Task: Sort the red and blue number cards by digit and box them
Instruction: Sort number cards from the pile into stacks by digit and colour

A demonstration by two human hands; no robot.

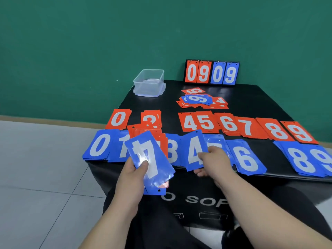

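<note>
Red number cards lie in a far row on the black table: 0, 3, 4, 5, 6, 7, 8, 9. Blue piles form the near row: 0, 1, 3, 6, 8, 9. My left hand grips a stack of blue and red cards, with a blue upside-down 4 on top. My right hand pinches a blue 4 card at the table's near edge. A loose unsorted heap lies further back.
A clear plastic box stands at the table's far left corner. A flip scoreboard showing 09 09 stands at the far edge against the green wall. Grey floor tiles lie to the left.
</note>
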